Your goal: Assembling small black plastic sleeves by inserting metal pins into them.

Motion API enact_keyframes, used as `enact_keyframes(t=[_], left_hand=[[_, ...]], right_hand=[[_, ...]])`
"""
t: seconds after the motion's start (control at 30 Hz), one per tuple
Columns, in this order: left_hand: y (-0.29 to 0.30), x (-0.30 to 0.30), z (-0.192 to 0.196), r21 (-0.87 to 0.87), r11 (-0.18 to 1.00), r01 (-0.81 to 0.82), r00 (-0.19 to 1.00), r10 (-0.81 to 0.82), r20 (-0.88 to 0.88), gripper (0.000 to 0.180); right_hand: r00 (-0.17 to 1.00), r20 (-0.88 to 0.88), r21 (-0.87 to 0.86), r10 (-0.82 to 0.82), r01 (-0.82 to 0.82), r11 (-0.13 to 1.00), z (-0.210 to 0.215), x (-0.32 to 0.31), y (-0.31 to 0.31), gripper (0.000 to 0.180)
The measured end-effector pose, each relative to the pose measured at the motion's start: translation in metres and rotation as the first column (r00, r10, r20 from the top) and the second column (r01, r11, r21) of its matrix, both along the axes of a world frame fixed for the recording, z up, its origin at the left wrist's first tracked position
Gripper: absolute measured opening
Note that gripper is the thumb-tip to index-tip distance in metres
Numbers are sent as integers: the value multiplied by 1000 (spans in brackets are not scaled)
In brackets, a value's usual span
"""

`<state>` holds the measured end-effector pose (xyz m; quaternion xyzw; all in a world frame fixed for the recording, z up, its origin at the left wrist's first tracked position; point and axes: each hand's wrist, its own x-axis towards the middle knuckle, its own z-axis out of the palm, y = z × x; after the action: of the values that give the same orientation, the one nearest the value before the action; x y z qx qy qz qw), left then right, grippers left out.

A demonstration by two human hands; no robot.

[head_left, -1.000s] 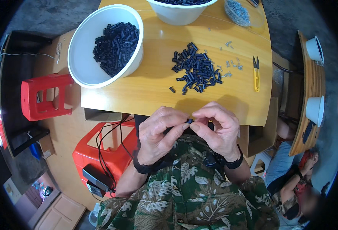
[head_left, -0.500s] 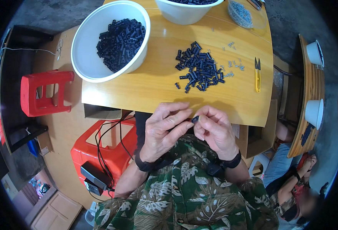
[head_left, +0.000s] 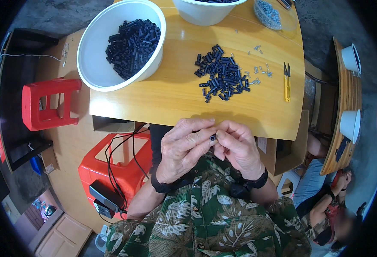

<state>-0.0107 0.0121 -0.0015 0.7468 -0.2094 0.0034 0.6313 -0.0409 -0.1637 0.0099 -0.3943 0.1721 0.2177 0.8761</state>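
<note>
A small black plastic tube (head_left: 213, 137) shows its round hollow end between my fingertips, just off the table's near edge. My left hand (head_left: 186, 147) pinches it from one side with thumb and forefinger. From the other side my right hand (head_left: 239, 147) closes on it too, its thumb and forefinger against the tube; the fingers hide most of the piece. Beyond my hands lies a loose pile of similar black tubes (head_left: 223, 75) on the yellow wooden table (head_left: 162, 105). Several small silvery screws (head_left: 257, 81) are scattered to the right of the pile.
A large white bowl (head_left: 87, 47) of black tubes stands at the table's left, another white bowl (head_left: 205, 16) farther back. Yellow-handled thread snips (head_left: 287, 83) and a clear tub of small metal pieces (head_left: 267, 15) are at right. A red stool (head_left: 90, 169) holds cables and an adapter. Another person sits far right.
My fingers have turned the black tube so that its round end shows, and it has come slightly left and down. My right hand has shifted a little left with it.
</note>
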Motion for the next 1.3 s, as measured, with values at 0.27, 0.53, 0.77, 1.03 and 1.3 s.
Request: enact_keyframes(t=[0.27,0.53,0.77,1.03,1.3], left_hand=[[0,2,14,326,945,-17,986,-39,164,27],[-1,-1,16,192,980,-47,999,49,-5,25],[3,0,19,140,990,19,993,-3,-119,23],[-7,3,27,144,989,27,996,-14,-88,22],[-10,6,23,244,970,9,997,8,-71,20]], right_hand=[[922,371,-606,114,147,781,5,2,-2,10],[965,260,-429,-37,150,891,5,1,-2,9],[961,252,-158,-119,161,974,-2,1,-10,12],[907,421,-430,-9,208,879,3,-2,-5,10],[771,587,-697,247,326,639,3,9,-10,11]])
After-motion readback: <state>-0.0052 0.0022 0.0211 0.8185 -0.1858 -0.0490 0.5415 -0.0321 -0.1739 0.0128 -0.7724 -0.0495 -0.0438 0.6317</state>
